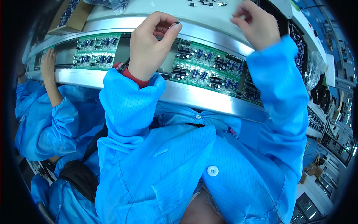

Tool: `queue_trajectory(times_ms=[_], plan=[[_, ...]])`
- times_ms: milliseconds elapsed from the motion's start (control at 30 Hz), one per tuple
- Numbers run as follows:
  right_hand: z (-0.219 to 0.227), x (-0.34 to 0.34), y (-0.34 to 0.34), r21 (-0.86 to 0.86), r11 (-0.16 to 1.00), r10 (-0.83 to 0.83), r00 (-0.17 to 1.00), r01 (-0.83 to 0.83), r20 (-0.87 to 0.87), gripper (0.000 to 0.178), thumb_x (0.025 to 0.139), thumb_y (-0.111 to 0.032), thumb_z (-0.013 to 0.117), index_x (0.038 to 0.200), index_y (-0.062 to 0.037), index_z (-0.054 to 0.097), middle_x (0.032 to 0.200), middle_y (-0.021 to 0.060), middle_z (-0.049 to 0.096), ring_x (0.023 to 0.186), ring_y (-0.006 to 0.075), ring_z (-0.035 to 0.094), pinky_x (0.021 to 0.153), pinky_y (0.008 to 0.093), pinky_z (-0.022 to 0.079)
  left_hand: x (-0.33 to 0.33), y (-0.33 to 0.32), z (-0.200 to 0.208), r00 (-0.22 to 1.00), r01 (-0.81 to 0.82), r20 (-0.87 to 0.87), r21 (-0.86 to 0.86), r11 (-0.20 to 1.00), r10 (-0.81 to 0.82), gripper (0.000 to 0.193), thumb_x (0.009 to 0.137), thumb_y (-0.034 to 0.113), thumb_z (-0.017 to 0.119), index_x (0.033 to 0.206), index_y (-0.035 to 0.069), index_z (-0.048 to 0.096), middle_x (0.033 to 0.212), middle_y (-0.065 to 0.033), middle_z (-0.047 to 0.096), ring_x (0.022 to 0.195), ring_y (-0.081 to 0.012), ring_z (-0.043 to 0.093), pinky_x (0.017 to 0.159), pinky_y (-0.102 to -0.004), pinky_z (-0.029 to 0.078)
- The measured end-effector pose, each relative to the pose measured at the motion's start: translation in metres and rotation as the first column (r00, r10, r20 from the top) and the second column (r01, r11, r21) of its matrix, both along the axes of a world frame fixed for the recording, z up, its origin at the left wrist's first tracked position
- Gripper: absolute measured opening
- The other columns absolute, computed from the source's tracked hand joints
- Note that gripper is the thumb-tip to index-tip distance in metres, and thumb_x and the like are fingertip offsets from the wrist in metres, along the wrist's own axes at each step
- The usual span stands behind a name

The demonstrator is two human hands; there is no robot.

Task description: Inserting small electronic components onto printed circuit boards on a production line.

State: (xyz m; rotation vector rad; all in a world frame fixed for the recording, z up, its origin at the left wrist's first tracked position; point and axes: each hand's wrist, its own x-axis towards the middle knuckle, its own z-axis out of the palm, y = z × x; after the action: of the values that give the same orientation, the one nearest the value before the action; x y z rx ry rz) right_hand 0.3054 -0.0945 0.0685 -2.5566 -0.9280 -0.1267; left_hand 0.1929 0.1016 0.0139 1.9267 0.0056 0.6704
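Observation:
My left hand (153,44), with a red band at its wrist, is raised over the conveyor rail. Its thumb and forefinger pinch a small dark electronic component (174,25), mostly hidden by the fingertips. To the right, my right hand (259,26) hovers above the white bench with its fingers curled in; whatever they hold, if anything, does not show. Between and below the hands lies a green circuit board (209,65) with blue and black capacitors and dark parts. Loose small black components with metal legs (207,3) are scattered on the bench beyond.
Another green board (95,51) sits further left in the metal rail (209,99). A co-worker's hand (48,63) rests at the rail's left end. A cardboard box (71,20) of parts stands at the back left, beside a plastic bag (112,4). Dark bins (298,48) hold parts at right.

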Motion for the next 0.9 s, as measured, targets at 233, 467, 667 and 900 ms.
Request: queue_trajectory(times_ms=[233, 467, 667, 900], plan=[[-0.027, 0.063, 0.048, -0.212, 0.976, 0.017, 0.992, -0.044, -0.128, 0.012, 0.070, -0.004, 0.063, 0.080, -0.0078, 0.061, 0.071, 0.0058, 0.063, 0.067, 0.0238, 0.059, 0.062, 0.0319, 0.046, -0.021, 0.005, 0.013, 0.994, 0.033, -0.097, -0.217, 0.976, -0.056, 0.011, 0.076, 0.002, 0.064, 0.087, 0.002, 0.066, 0.077, -0.0053, 0.061, 0.062, -0.0111, 0.051, 0.060, -0.0210, 0.045], [-0.045, 0.067, 0.045, 0.028, 0.999, -0.035, 0.996, 0.037, -0.083, 0.013, 0.067, -0.002, 0.064, 0.078, -0.0059, 0.060, 0.066, 0.0060, 0.061, 0.060, 0.0216, 0.058, 0.059, 0.0297, 0.047, -0.027, 0.007, 0.019, 0.991, 0.082, -0.094, -0.173, 0.981, -0.099, 0.011, 0.075, 0.001, 0.064, 0.085, 0.002, 0.068, 0.078, -0.0044, 0.061, 0.061, -0.0114, 0.051, 0.058, -0.0211, 0.044], [-0.015, 0.043, 0.025, -0.016, 0.974, -0.228, 0.971, 0.228, -0.068, 0.015, 0.065, 0.004, 0.062, 0.077, -0.0031, 0.057, 0.065, 0.0070, 0.061, 0.056, 0.0203, 0.057, 0.055, 0.0254, 0.046, -0.011, 0.005, 0.024, 0.989, 0.149, -0.039, 0.303, 0.941, -0.144, 0.004, 0.076, 0.000, 0.063, 0.080, 0.001, 0.065, 0.085, -0.0072, 0.061, 0.072, -0.0156, 0.055, 0.065, -0.0218, 0.044], [0.004, -0.036, -0.032, 0.487, 0.873, 0.101, 0.967, 0.027, -0.234, 0.012, 0.075, 0.001, 0.061, 0.086, -0.0032, 0.059, 0.074, 0.0043, 0.058, 0.066, 0.0111, 0.054, 0.065, 0.0208, 0.046, 0.015, -0.015, 0.038, 0.968, 0.249, -0.222, 0.791, 0.558, -0.117, 0.002, 0.077, 0.005, 0.063, 0.075, 0.005, 0.063, 0.083, -0.0036, 0.061, 0.072, -0.0193, 0.055, 0.069, -0.0276, 0.044]])
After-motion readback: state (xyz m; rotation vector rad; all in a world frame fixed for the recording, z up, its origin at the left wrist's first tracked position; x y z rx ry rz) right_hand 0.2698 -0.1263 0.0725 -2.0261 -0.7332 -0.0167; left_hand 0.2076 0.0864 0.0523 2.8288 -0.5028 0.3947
